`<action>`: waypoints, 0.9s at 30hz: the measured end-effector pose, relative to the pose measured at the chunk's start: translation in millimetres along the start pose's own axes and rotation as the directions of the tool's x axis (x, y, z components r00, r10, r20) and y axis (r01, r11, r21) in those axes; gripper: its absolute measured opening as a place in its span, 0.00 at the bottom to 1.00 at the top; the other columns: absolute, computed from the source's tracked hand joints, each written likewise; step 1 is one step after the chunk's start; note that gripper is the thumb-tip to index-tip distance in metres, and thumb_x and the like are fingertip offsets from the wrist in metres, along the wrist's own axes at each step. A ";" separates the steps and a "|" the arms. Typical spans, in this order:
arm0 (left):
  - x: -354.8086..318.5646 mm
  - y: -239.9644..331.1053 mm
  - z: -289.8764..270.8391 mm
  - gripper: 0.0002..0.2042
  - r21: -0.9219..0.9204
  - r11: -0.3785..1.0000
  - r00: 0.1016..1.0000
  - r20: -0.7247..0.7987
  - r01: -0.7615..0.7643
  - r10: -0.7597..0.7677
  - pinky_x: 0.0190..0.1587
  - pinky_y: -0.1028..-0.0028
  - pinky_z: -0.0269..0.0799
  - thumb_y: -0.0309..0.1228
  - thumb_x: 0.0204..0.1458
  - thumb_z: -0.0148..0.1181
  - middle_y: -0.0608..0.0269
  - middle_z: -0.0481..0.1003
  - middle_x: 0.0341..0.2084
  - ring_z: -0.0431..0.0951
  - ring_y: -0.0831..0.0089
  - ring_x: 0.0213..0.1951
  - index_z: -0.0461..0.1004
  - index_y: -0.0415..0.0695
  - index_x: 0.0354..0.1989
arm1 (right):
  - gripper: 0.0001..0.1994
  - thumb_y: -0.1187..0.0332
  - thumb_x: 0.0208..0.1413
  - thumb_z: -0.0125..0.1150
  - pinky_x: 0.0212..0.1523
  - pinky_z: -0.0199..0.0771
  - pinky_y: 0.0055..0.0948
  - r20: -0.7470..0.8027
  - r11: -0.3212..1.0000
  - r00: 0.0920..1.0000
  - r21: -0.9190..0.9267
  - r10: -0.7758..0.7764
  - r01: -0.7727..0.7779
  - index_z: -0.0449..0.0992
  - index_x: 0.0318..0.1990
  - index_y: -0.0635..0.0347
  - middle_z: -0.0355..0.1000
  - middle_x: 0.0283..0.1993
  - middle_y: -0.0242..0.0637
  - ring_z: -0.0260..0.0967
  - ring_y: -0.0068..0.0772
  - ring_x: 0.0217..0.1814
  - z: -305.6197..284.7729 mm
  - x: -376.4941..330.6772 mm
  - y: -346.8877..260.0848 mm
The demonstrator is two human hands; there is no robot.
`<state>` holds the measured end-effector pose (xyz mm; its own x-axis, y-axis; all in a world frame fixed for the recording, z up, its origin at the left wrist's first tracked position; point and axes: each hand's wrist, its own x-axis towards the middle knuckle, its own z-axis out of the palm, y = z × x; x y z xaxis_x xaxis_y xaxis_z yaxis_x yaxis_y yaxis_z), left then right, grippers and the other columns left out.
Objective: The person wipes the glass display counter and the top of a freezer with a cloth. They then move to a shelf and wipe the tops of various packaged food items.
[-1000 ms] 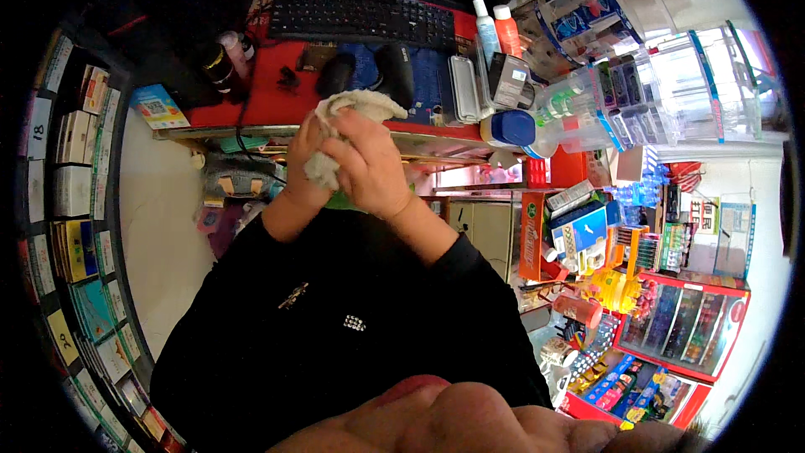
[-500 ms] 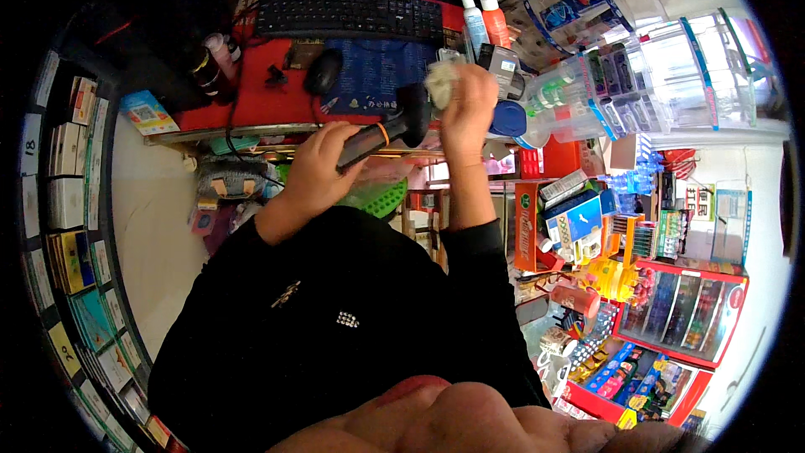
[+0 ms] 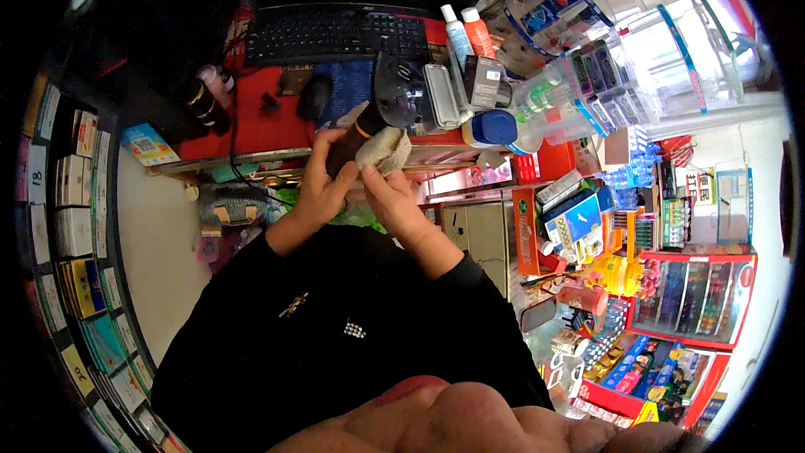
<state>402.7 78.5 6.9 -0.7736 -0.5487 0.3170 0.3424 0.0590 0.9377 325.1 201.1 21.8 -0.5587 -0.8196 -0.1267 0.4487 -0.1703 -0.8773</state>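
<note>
My left hand (image 3: 322,184) is closed around the handle of a black handheld barcode scanner (image 3: 394,94), which has an orange ring below its head. The scanner is tilted up and to the right, over the desk's front edge. My right hand (image 3: 396,203) pinches a pale, crumpled cloth (image 3: 384,151) and presses it to the handle near the ring. Part of the cloth also shows on the handle's far side. Both my hands and the cloth hide much of the handle.
A keyboard (image 3: 335,37), a mouse (image 3: 314,98) and a blue mat (image 3: 347,84) lie on the red desk (image 3: 258,101). Rightward stand a grey case (image 3: 439,94), white-capped bottles (image 3: 458,37) and a blue-lidded jar (image 3: 495,127). Shelves (image 3: 88,201) with boxes line the left.
My right hand has come down and left with the cloth, from beside the scanner's head onto its handle. The scanner is turned more upright, and the view has shifted slightly.
</note>
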 end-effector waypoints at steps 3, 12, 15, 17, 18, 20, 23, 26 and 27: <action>1.2 -3.4 -2.9 0.22 0.078 0.994 0.997 0.028 -0.077 0.075 0.52 0.71 0.64 0.35 0.59 0.59 0.58 0.66 0.45 0.67 0.71 0.46 0.61 0.38 0.56 | 0.22 0.68 0.67 0.51 0.63 0.60 0.31 -0.055 0.980 0.993 0.164 -0.107 0.115 0.58 0.65 0.59 0.64 0.59 0.34 0.61 0.29 0.61 14.6 4.6 -5.3; -6.8 0.5 -8.2 0.22 -0.036 0.992 0.969 0.220 0.122 -0.111 0.55 0.71 0.64 0.37 0.59 0.60 0.57 0.69 0.46 0.69 0.71 0.50 0.63 0.37 0.56 | 0.24 0.63 0.64 0.53 0.69 0.58 0.41 -0.031 0.841 0.982 0.512 -0.184 0.174 0.60 0.66 0.59 0.63 0.66 0.39 0.61 0.38 0.67 -8.4 17.9 -58.3; -11.0 4.2 -11.5 0.23 -0.059 0.987 0.968 0.212 0.150 -0.135 0.56 0.71 0.63 0.37 0.59 0.60 0.58 0.70 0.47 0.69 0.72 0.51 0.64 0.37 0.56 | 0.27 0.64 0.65 0.50 0.75 0.49 0.46 -0.064 0.788 0.961 0.560 -0.269 0.257 0.56 0.69 0.60 0.56 0.72 0.42 0.53 0.43 0.74 -15.0 19.4 -74.0; -11.6 6.3 -13.3 0.23 -0.078 0.981 0.965 0.208 0.178 -0.159 0.56 0.72 0.63 0.37 0.59 0.60 0.59 0.71 0.48 0.69 0.72 0.51 0.64 0.36 0.57 | 0.27 0.64 0.65 0.49 0.76 0.46 0.47 -0.116 0.737 0.916 0.559 -0.383 0.379 0.56 0.70 0.60 0.55 0.73 0.42 0.51 0.43 0.75 -27.3 18.7 -81.1; -12.3 5.3 -16.7 0.23 -0.085 0.980 0.966 0.199 0.182 -0.162 0.56 0.72 0.63 0.37 0.59 0.60 0.59 0.71 0.48 0.69 0.73 0.51 0.64 0.36 0.57 | 0.28 0.64 0.65 0.51 0.76 0.42 0.48 -0.099 0.711 0.885 0.558 -0.455 0.428 0.55 0.70 0.59 0.53 0.74 0.41 0.49 0.43 0.76 -30.9 16.0 -88.5; -15.4 -2.3 -24.2 0.24 -0.100 0.971 0.964 0.175 0.217 -0.198 0.57 0.72 0.63 0.36 0.59 0.60 0.59 0.71 0.49 0.69 0.73 0.52 0.64 0.35 0.58 | 0.32 0.63 0.61 0.57 0.75 0.45 0.47 -0.179 0.748 0.831 0.367 -0.527 0.553 0.54 0.71 0.57 0.54 0.73 0.41 0.50 0.44 0.75 -10.0 5.6 -109.2; -14.2 -5.3 -23.1 0.25 -0.150 0.964 0.967 0.166 0.219 -0.194 0.59 0.71 0.63 0.34 0.58 0.60 0.58 0.70 0.52 0.69 0.71 0.55 0.63 0.35 0.60 | 0.34 0.66 0.53 0.60 0.71 0.52 0.49 0.237 0.614 0.770 -0.485 -0.593 0.622 0.59 0.69 0.56 0.60 0.69 0.43 0.56 0.47 0.72 -0.6 -12.5 -112.8; -16.8 -16.5 -22.0 0.26 -0.056 0.977 0.955 0.228 0.205 -0.187 0.64 0.68 0.60 0.31 0.57 0.59 0.56 0.69 0.56 0.67 0.69 0.60 0.61 0.36 0.63 | 0.35 0.74 0.41 0.59 0.65 0.62 0.44 0.520 -0.005 0.794 -0.837 -0.314 0.546 0.70 0.63 0.40 0.63 0.68 0.37 0.61 0.47 0.69 25.9 -20.1 -102.2; -17.2 -16.3 -21.7 0.27 -0.091 0.976 0.960 0.220 0.196 -0.172 0.64 0.68 0.60 0.31 0.57 0.59 0.56 0.68 0.56 0.67 0.69 0.60 0.61 0.35 0.63 | 0.33 0.74 0.42 0.57 0.64 0.65 0.41 0.602 -0.164 0.700 -0.791 -0.383 0.590 0.71 0.62 0.42 0.62 0.68 0.38 0.61 0.48 0.69 29.7 -14.6 -105.7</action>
<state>422.0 68.9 -16.9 -0.9191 -0.3534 0.1743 0.2313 -0.1257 0.9647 306.6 214.9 130.1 -0.1431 -0.8382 0.5262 -0.9547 -0.0232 -0.2967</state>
